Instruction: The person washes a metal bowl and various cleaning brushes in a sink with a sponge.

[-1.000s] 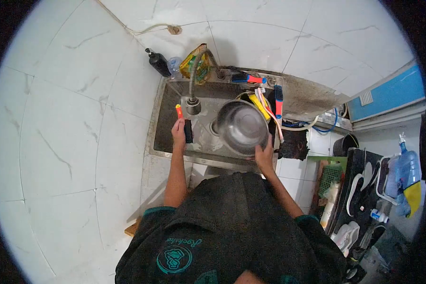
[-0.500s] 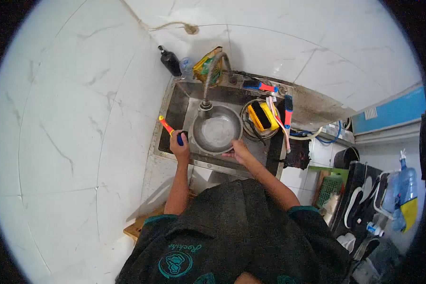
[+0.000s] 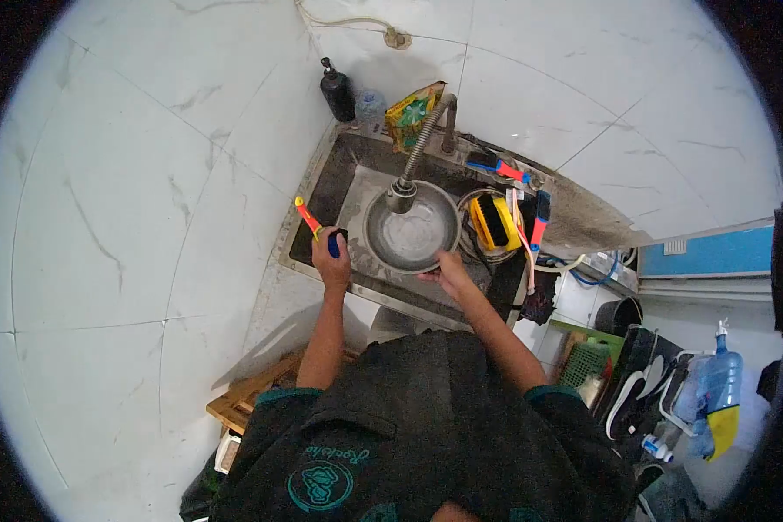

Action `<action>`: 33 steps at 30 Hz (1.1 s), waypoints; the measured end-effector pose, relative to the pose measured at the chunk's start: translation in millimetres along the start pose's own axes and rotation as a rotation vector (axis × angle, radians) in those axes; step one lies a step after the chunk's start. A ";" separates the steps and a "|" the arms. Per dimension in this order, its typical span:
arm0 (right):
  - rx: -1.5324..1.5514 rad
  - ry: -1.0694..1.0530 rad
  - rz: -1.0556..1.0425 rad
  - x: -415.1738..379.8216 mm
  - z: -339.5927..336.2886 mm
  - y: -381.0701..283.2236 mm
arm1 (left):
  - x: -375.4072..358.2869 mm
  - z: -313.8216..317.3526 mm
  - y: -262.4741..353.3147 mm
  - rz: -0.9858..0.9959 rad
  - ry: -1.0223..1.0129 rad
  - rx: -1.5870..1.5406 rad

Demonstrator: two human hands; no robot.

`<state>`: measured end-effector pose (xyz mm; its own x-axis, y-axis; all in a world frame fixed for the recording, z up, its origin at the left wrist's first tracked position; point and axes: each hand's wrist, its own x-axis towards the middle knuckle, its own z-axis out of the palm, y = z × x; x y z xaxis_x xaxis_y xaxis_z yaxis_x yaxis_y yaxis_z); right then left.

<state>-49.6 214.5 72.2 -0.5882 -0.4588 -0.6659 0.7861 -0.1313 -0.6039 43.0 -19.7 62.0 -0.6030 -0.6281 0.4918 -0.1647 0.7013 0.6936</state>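
My left hand (image 3: 331,261) is closed on a scrub brush (image 3: 308,217) with a red and yellow handle and a dark blue head, over the left side of the sink. My right hand (image 3: 449,276) grips the near rim of a round metal pan (image 3: 439,235) in the sink. Some cloudy water lies in the pan's bottom. Above its far left edge hangs the end of the flexible faucet (image 3: 401,193). To the right of the pan, a yellow brush with black bristles (image 3: 494,220) rests on another round vessel.
Two red and blue brushes, one of them a upright-lying brush (image 3: 541,217), sit at the sink's right edge. Behind the sink stand a black pump bottle (image 3: 337,91), a clear plastic bottle (image 3: 371,110) and a yellow-green pouch (image 3: 411,115). A wooden stool (image 3: 250,391) is at lower left.
The view has shifted, so the sink appears slightly farther right. My left hand still holds the brush and my right hand still holds the pan's rim.
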 end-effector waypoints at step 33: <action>-0.045 0.016 -0.002 -11.6 10.0 -8.8 | 0.5 0.6 -8.3 -0.013 0.031 -0.023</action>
<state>-47.8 212.2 89.6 -0.5930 -0.4443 -0.6715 0.7759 -0.0927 -0.6240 43.6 -25.7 56.3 -0.5760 -0.6479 0.4985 -0.1540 0.6848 0.7122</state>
